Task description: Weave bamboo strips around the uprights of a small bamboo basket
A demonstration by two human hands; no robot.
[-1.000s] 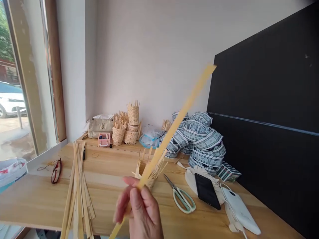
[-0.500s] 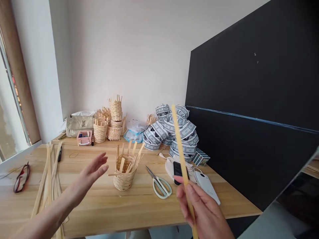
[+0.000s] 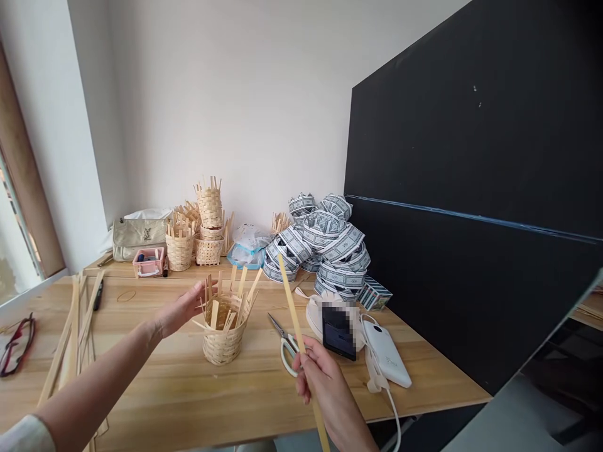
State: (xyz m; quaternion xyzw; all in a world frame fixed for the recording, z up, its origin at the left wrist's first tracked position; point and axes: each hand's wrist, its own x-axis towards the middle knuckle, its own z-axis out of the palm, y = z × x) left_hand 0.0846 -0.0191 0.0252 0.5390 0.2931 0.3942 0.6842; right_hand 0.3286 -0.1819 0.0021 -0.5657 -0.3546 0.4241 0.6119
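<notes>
A small woven basket [image 3: 223, 342] stands upright on the wooden table, with loose strip ends sticking up around its rim. My left hand [image 3: 181, 311] is at the basket's left side, fingers stretched out by the upright strips; their tips are partly hidden, so I cannot tell whether they touch. My right hand [image 3: 313, 370] is closed around a long bamboo strip [image 3: 291, 301], which slants up and to the left over the table. Scissors [image 3: 285, 344] with pale handles lie between the basket and my right hand, partly covered by that hand.
Bamboo strips [image 3: 70, 333] lie at the left near red-framed glasses [image 3: 17, 345]. Finished-looking baskets [image 3: 210, 210], a bag [image 3: 141, 237] and a pink box [image 3: 149, 262] line the back. Patterned ribbon rolls [image 3: 325, 235], a phone [image 3: 336, 329] and a white power bank [image 3: 386, 353] sit to the right.
My left hand has moved forward and right to the basket's side. My right hand, still holding the bamboo strip, has shifted left over the scissors' handles. The view has turned slightly right.
</notes>
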